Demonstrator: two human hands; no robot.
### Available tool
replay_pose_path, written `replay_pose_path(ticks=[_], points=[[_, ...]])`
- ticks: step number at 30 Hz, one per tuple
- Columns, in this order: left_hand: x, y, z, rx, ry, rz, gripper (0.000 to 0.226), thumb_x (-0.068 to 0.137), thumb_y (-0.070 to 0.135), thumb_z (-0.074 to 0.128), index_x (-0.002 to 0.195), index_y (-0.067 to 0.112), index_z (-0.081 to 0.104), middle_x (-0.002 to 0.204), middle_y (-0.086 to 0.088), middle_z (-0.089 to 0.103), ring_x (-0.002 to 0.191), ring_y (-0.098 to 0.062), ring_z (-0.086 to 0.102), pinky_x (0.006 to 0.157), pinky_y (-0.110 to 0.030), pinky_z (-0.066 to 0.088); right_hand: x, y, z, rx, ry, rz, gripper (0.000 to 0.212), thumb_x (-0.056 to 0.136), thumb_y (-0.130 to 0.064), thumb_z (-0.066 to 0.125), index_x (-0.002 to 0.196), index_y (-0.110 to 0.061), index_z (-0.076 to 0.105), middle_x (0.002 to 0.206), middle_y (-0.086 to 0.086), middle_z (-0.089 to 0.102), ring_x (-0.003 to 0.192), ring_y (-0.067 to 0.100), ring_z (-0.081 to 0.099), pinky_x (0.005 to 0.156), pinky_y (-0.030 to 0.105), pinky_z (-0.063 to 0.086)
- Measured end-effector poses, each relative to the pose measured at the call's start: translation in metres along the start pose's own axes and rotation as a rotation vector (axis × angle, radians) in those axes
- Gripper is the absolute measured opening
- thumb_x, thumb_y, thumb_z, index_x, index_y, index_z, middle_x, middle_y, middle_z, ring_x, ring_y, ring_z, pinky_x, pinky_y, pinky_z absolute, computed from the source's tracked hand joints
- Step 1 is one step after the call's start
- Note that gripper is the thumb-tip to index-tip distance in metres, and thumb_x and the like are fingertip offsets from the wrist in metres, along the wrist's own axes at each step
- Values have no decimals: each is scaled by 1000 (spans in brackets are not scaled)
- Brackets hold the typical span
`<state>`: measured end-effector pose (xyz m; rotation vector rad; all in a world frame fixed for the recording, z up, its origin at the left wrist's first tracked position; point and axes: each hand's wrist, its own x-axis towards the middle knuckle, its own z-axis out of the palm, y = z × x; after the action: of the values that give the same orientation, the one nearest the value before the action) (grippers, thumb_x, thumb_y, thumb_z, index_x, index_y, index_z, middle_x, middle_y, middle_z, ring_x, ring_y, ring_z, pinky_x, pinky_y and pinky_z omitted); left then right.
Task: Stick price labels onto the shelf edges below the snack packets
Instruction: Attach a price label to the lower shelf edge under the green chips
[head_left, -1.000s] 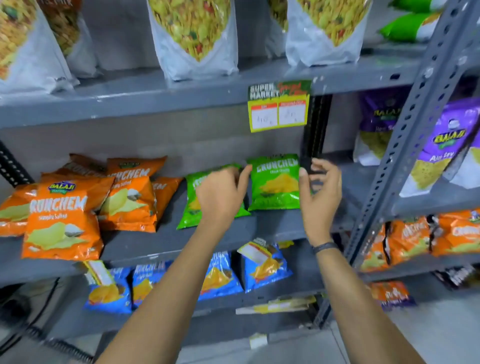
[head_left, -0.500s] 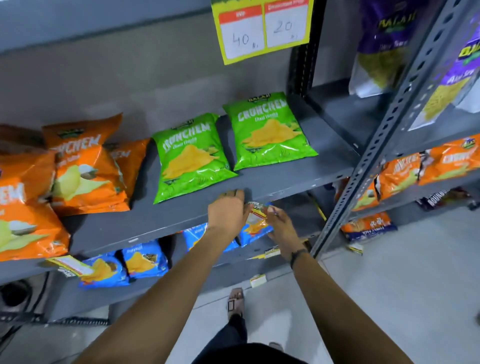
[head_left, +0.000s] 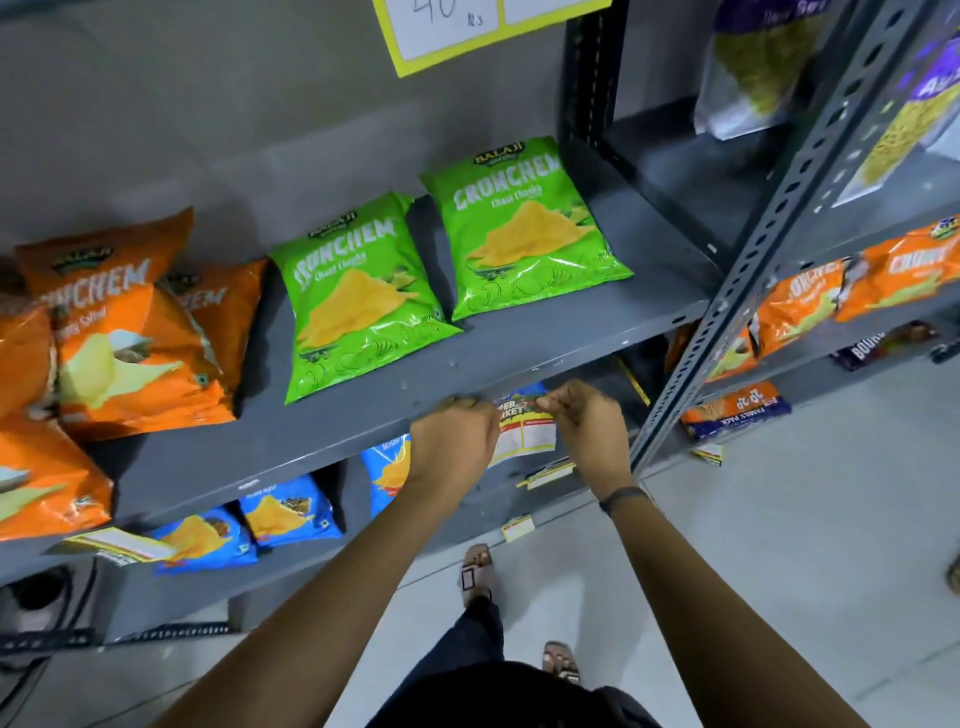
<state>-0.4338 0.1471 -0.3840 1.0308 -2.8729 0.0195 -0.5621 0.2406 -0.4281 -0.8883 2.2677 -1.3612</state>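
Observation:
A price label (head_left: 524, 428) with a dark printed header and white price boxes hangs at the front edge of the grey shelf (head_left: 332, 441), below two green snack packets (head_left: 358, 296). My left hand (head_left: 452, 447) grips the label's left side against the shelf edge. My right hand (head_left: 587, 426) pinches its upper right corner. Part of the label is hidden behind my left hand.
Orange packets (head_left: 130, 338) lie on the same shelf at left; blue packets (head_left: 280, 512) sit on the shelf below. A yellow price label (head_left: 467, 31) hangs from the shelf above. A perforated upright post (head_left: 769, 234) stands at right. More labels (head_left: 519, 527) lie low down near my sandalled feet.
My hands dropped from the green packets to the shelf's front edge, and both now hold the label there. The view has tilted further down and moved closer.

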Motion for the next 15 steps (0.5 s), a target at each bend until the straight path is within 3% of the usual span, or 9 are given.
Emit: replay_pose_path(ticks=[4,7,15], points=[[-1,1,10,96,-113,-85,33,97,32,40,91,10,65,92,-11,72,85,-33,67,65,-29,47,4,-8,-11,-337,32,-194,19,81,-26,70,74,-9,63,80,12,68,80,30,58,64,40,46],[5,2,10,139,-181,-138,23,92,23,49,87,10,68,89,-12,74,82,-34,69,68,-29,50,12,-14,-12,-491,12,-277,21,80,-28,69,76,-8,65,82,12,69,87,32,58,71,41,44],[14,4,4,180,-213,-201,17,88,16,54,80,10,68,82,-10,74,75,-32,70,59,-25,35,26,-18,-16,-538,-46,-316,17,81,-26,68,78,-9,65,85,11,68,93,32,57,76,43,44]])
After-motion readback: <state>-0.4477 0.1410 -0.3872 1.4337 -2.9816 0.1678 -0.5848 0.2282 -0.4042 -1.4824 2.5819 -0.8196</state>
